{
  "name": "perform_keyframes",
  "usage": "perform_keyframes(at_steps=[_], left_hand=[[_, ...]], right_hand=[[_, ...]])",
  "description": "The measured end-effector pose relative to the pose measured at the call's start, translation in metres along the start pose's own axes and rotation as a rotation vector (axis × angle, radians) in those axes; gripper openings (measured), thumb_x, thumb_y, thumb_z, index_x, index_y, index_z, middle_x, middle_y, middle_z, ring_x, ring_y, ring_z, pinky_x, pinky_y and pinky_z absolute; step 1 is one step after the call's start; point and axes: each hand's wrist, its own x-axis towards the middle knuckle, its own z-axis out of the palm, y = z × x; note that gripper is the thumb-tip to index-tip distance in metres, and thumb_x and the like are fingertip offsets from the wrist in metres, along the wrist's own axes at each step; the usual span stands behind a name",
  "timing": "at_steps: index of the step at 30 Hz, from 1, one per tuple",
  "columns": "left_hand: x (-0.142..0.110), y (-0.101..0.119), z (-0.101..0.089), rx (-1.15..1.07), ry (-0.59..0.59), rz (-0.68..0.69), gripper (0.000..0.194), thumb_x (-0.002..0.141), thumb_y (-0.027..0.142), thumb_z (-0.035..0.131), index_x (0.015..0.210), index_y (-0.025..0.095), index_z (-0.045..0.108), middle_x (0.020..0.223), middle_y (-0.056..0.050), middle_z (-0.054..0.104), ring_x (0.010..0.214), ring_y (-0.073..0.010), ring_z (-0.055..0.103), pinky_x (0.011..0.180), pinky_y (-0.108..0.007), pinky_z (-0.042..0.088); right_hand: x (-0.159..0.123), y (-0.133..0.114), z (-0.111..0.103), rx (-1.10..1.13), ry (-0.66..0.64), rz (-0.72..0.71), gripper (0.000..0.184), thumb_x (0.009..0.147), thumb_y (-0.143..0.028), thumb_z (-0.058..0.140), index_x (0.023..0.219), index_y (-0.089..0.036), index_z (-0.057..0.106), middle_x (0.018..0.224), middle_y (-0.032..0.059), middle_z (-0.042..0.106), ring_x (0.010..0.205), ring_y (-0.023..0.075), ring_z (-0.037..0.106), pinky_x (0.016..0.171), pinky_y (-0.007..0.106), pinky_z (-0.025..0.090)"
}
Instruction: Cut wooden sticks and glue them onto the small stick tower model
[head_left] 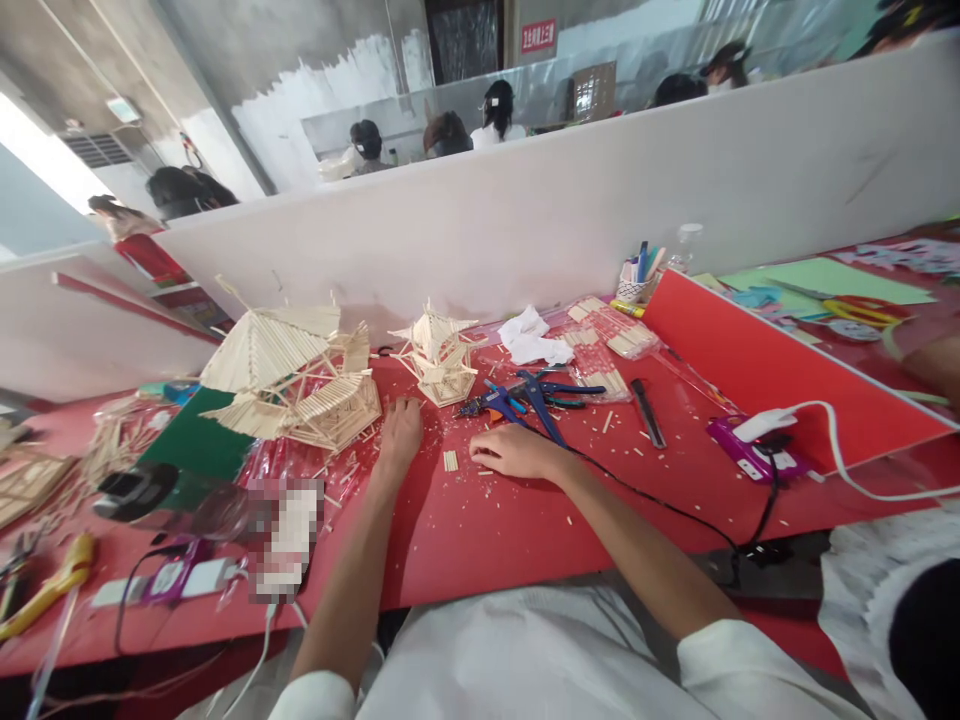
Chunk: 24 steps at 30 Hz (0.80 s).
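Observation:
My left hand (403, 432) rests on the red tabletop (480, 545) between two models built of thin wooden sticks, its fingers bent loosely and slightly apart. To its left stands the larger roofed pavilion model (296, 375), partly open at the side. Just beyond it is the smaller pavilion model (437, 357), with upturned roof corners. My right hand (512, 450) lies with loosely curved fingers in front of blue-handled pliers (544, 405); I see nothing held in it. Between both hands a small panel of joined sticks (450, 460) lies flat among tiny scraps.
A glue gun (484, 405) with a black cable lies by the pliers. Farther right are bagged sticks (600, 370), a black cutter knife (648, 413), a purple power strip (761, 450) and a red board (787, 370). A bottle (187, 500) lies left. Several people sit beyond the partition (525, 220).

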Motion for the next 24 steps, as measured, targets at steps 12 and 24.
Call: perform_keyframes(at_steps=[12, 24], left_hand=[[-0.046, 0.03, -0.02, -0.47, 0.044, 0.098, 0.034, 0.086, 0.0, 0.047, 0.112, 0.018, 0.059, 0.107, -0.01, 0.067, 0.099, -0.0221, 0.063, 0.085, -0.034, 0.052], [-0.059, -0.012, -0.043, -0.158, 0.038, -0.077, 0.032, 0.091, 0.007, 0.048, 0.115, 0.019, 0.065, 0.107, -0.01, 0.072, 0.103, -0.0246, 0.067, 0.091, -0.035, 0.051]], right_hand=[[0.041, -0.014, 0.011, 0.216, 0.32, 0.151, 0.026, 0.096, -0.027, 0.062, 0.12, -0.02, 0.068, 0.111, 0.0088, 0.075, 0.094, 0.02, 0.071, 0.085, 0.029, 0.049], [0.067, -0.006, 0.022, 0.095, 0.425, 0.239, 0.007, 0.096, -0.019, 0.061, 0.098, -0.019, 0.068, 0.086, 0.0055, 0.076, 0.078, 0.0187, 0.07, 0.071, 0.025, 0.044]])
